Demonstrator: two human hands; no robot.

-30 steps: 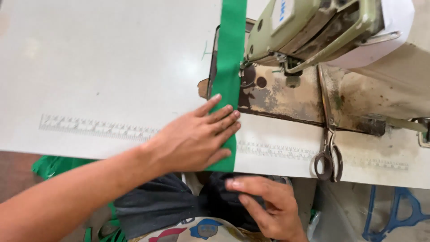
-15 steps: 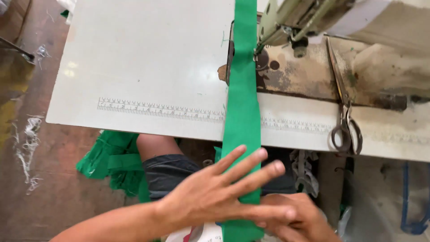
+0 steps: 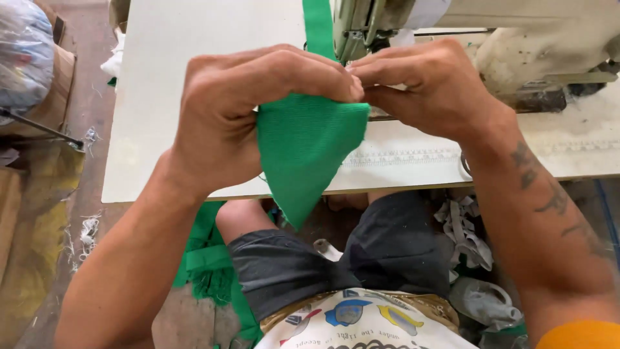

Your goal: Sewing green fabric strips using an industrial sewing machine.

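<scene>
Both hands are raised above the near edge of the white tabletop, pinching the same piece of green fabric. The left hand is closed around its left side, the right hand grips its top right corner, and their fingertips meet. The fabric hangs down in a point, and a green strip runs on to the sewing machine at the far right. More green cloth lies on the floor below
</scene>
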